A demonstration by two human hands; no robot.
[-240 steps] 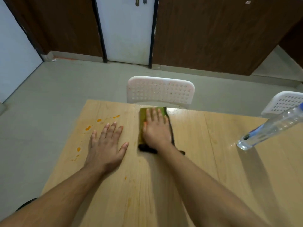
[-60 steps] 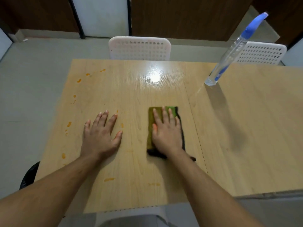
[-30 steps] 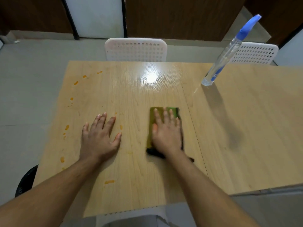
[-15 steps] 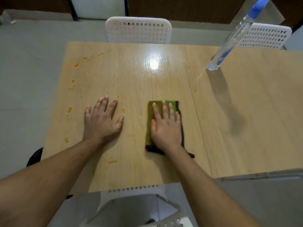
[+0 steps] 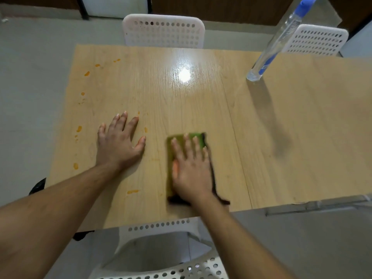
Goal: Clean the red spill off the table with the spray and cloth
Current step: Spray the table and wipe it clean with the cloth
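My right hand (image 5: 191,168) presses flat, fingers straight, on a folded green cloth with a dark edge (image 5: 197,136) near the table's front edge. My left hand (image 5: 118,143) rests flat on the wooden table (image 5: 201,101) to the cloth's left. Orange-red spill drops (image 5: 79,128) run down the table's left side, with a smear (image 5: 132,191) near the front and small spots (image 5: 145,129) by my left thumb. The clear spray bottle with a blue head (image 5: 269,55) stands at the back right, away from both hands.
A white perforated chair (image 5: 163,31) stands behind the table, another (image 5: 318,40) at the back right, and a third (image 5: 161,256) right below the front edge. A seam (image 5: 235,127) splits the tabletop. Grey floor lies to the left.
My right hand has drawn the cloth toward the front edge of the table. The view has tilted down, showing the near chair. My left hand stays flat in place.
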